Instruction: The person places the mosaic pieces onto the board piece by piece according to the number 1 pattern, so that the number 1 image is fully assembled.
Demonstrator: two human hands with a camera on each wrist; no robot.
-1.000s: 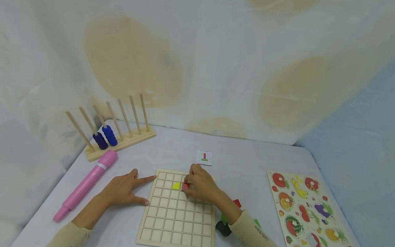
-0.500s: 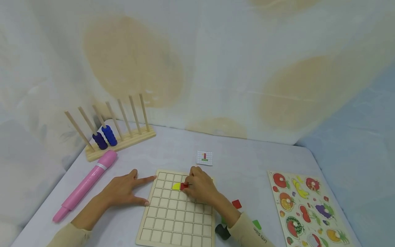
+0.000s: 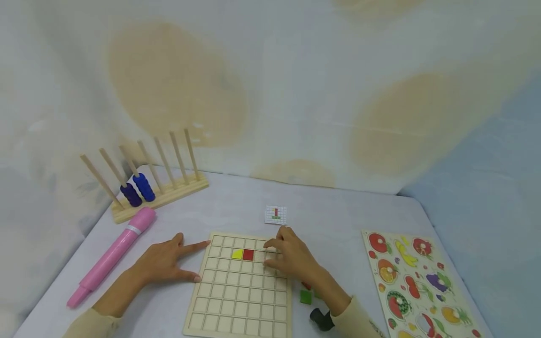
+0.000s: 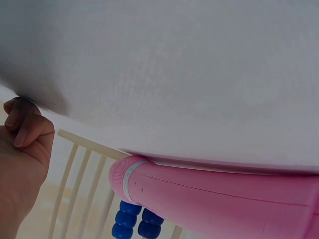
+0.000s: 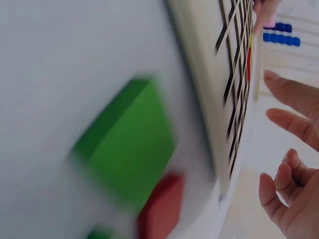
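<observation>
Left hand (image 3: 162, 260) spreads thumb and forefinger wide against the left edge of the board (image 3: 241, 309); right hand (image 3: 293, 256), fingers parted and holding nothing, hovers over its right side. Red tile (image 3: 248, 255) and yellow tile (image 3: 237, 254) fill neighbouring squares. Green tile (image 3: 305, 296) lies beside the board.

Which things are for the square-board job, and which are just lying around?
Seems part of the job:
grid board
yellow square
red square on the board
loose green square
loose red piece
picture card

Seems just lying about:
pink tube
peg stand with blue beads
fruit board
black thing, can't tell what
</observation>
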